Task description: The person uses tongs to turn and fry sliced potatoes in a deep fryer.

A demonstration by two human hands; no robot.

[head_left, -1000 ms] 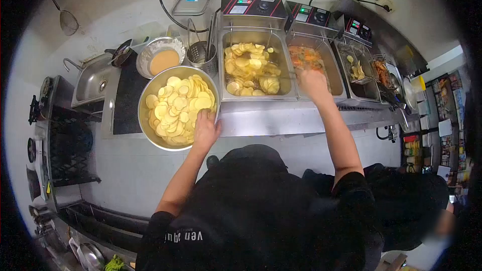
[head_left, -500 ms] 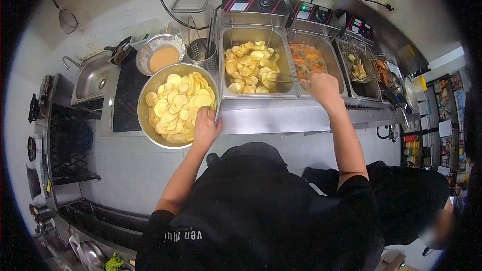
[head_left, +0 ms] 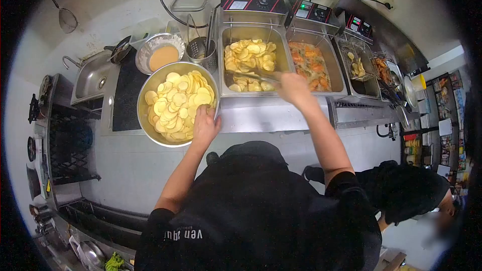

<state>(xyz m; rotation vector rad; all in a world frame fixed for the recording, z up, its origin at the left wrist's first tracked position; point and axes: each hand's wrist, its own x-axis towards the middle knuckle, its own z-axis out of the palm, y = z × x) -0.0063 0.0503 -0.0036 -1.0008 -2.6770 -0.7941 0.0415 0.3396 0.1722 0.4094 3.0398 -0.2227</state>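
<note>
Thin potato slices (head_left: 178,100) fill a large steel bowl (head_left: 143,113) at the counter's front edge. My left hand (head_left: 206,126) grips the bowl's right rim, its fingers inside against the slices. More potato slices (head_left: 251,52) lie in the oil of the left deep fryer (head_left: 283,35). Over that fryer's front, my right hand (head_left: 295,89) is closed around a long metal utensil (head_left: 261,76). The utensil reaches left among the slices; its far end is blurred and partly hidden.
The middle fryer (head_left: 334,65) bubbles with orange pieces. Beyond it stands a third fryer (head_left: 364,88) with a wire basket (head_left: 350,50). A bowl of batter (head_left: 163,59) and a perforated utensil holder (head_left: 203,62) sit behind the steel bowl. Another person (head_left: 406,190) is at right.
My right hand has moved left with the utensil, which now reaches farther across the left fryer. The slices there have shifted. My left hand stays at the bowl; the other person has moved slightly.
</note>
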